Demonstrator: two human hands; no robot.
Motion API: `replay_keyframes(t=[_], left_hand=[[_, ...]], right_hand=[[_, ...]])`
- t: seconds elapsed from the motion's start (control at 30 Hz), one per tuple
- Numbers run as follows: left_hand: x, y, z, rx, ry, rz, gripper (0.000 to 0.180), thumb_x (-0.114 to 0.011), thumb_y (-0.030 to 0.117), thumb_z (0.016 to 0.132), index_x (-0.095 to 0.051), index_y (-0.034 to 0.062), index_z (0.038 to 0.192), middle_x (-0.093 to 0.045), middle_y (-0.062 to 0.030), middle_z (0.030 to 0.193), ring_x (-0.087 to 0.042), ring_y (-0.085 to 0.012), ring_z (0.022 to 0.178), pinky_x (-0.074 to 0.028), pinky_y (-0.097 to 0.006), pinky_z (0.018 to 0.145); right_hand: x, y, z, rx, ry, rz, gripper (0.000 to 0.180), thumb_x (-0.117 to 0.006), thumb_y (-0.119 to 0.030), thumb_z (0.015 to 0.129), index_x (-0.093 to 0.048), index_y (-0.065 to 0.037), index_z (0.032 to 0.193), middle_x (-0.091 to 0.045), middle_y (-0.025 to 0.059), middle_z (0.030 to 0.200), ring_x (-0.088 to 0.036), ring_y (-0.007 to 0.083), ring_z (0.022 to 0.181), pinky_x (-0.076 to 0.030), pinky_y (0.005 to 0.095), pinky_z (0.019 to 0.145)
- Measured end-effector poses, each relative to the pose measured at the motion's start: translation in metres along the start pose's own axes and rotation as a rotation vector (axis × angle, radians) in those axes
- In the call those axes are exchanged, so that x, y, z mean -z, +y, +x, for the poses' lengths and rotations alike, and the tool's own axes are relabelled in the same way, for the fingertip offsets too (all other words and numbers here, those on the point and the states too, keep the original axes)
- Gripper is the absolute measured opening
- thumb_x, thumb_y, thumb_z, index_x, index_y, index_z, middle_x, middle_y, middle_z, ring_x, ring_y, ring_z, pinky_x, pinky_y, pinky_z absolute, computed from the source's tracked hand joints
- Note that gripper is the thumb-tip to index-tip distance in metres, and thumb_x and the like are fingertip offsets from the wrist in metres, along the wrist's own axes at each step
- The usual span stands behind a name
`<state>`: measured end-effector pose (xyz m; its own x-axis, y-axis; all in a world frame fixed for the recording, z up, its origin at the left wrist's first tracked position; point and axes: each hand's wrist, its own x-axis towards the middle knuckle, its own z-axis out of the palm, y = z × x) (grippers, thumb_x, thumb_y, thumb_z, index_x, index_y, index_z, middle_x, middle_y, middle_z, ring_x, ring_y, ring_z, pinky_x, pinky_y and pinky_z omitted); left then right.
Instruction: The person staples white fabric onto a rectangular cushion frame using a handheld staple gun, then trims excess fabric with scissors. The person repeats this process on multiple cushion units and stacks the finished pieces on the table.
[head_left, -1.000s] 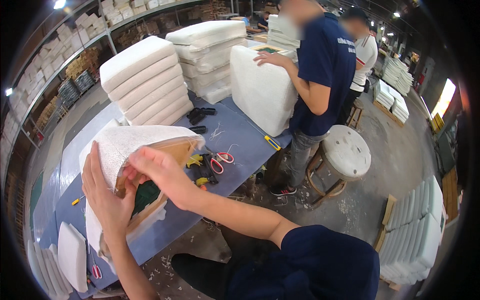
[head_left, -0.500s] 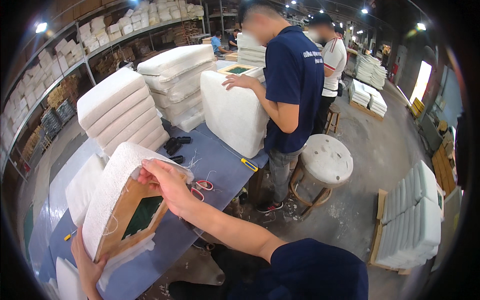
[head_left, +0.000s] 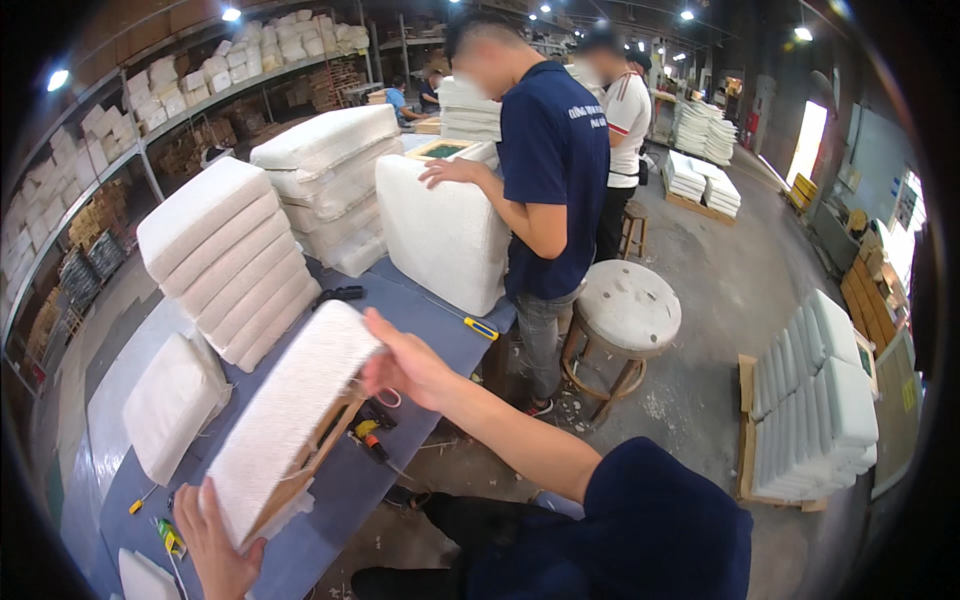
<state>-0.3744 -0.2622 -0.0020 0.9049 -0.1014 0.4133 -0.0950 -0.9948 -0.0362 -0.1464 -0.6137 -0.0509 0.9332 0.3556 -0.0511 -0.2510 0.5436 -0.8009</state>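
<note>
Grip, left hand (head_left: 215, 545): fingers wrapped around the lower end of the upholstered seat cushion (head_left: 285, 425), palm hidden behind it. Grip, right hand (head_left: 405, 365): closed on the cushion's upper corner, fingertips out of sight behind the white fabric. Cushion is tilted on edge over the blue desk (head_left: 420, 310), its wooden frame underside partly showing; whether it touches the desk cannot be told. Small tools (head_left: 370, 430) lie under the cushion, mostly covered, kind hard to make out. Yellow-handled tool (head_left: 480, 328) lies near the desk edge. Stacked white cushions (head_left: 235, 260) stand at the desk's far side. Co-worker in a dark blue shirt (head_left: 550, 170) presses a large white cushion (head_left: 445, 235). Round stool (head_left: 625, 310) on a littered concrete floor; shelving left, blurred.
</note>
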Motion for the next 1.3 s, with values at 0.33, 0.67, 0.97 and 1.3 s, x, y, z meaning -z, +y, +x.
replay_keyframes(t=[0.33, 0.67, 0.97, 1.3], left_hand=[[-0.042, -0.035, -0.039, -0.06, 0.079, -0.119, 0.107, -0.088, 0.004, 0.066, -0.039, -0.0001, 0.162, -0.047, -0.0301, 0.151, -0.048, -0.0527, 0.139, -0.04, -0.055, 0.118], [-0.042, -0.056, -0.041, 0.07, 0.103, -0.23, 0.106, -0.089, 0.007, 0.072, -0.038, 0.002, 0.164, -0.043, -0.0287, 0.158, -0.045, -0.0514, 0.146, -0.037, -0.053, 0.122], [-0.088, -0.093, -0.025, 0.17, 0.328, -0.184, 0.088, -0.076, -0.005, 0.085, -0.043, 0.0069, 0.165, -0.047, -0.0265, 0.158, -0.049, -0.0479, 0.145, -0.04, -0.049, 0.12], [-0.129, -0.066, -0.037, 0.218, 0.521, 0.018, 0.072, -0.067, 0.0, 0.098, -0.044, 0.0122, 0.165, -0.05, -0.0248, 0.157, -0.058, -0.045, 0.138, -0.047, -0.047, 0.116]], right_hand=[[0.042, 0.023, -0.058, -0.099, 0.091, -0.105, 0.058, -0.071, -0.072, 0.097, -0.071, -0.014, 0.092, -0.065, -0.003, 0.077, -0.066, 0.0124, 0.077, -0.055, 0.0328, 0.081], [-0.016, 0.031, -0.057, -0.015, 0.123, 0.061, 0.049, -0.073, -0.063, 0.1, -0.075, -0.015, 0.106, -0.066, -0.0048, 0.095, -0.064, 0.0087, 0.097, -0.055, 0.0367, 0.09], [-0.02, 0.033, -0.032, 0.032, 0.091, -0.03, 0.04, -0.074, -0.059, 0.101, -0.076, -0.02, 0.107, -0.063, -0.0113, 0.09, -0.055, 0.004, 0.089, -0.042, 0.0294, 0.088], [-0.005, 0.032, -0.038, 0.013, 0.146, 0.065, 0.037, -0.076, -0.055, 0.101, -0.077, -0.02, 0.114, -0.069, -0.0097, 0.101, -0.058, 0.0037, 0.092, -0.044, 0.0273, 0.087]])
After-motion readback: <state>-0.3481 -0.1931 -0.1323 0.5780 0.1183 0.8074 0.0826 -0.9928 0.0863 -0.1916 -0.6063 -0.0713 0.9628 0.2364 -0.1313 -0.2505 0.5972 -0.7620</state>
